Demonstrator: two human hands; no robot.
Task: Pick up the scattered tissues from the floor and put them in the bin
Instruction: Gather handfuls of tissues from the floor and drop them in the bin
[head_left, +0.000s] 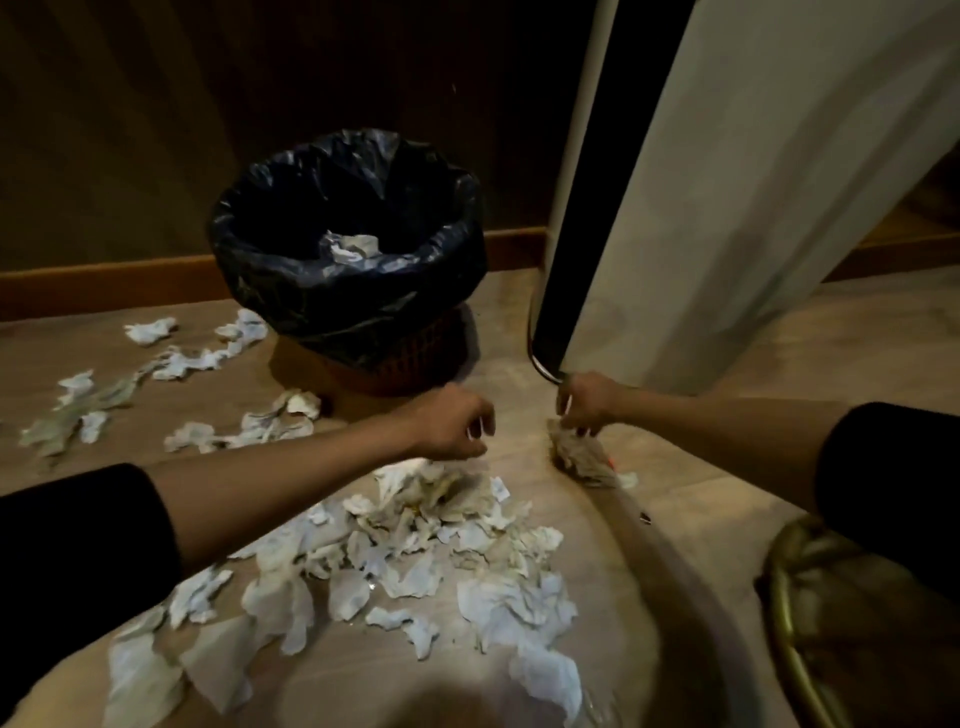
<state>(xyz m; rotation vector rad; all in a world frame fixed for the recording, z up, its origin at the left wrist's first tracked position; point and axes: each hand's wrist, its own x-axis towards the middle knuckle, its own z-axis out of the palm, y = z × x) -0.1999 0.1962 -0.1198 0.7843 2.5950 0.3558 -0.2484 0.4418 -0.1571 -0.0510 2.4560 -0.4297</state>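
Right hand (584, 402) pinches a crumpled tissue (582, 456) on the floor (701, 467), left hand (454, 423) hovers curled above the big pile (415, 540), and the bin (348, 260) with its black liner holds a few tissues already

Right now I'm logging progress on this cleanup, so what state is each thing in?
bin: upright, black liner open, some tissue inside
tissue pile: still scattered on floor
far tissues: on floor left of bin
left hand: loosely curled above pile, seems empty
right hand: fingers down on crumpled tissue
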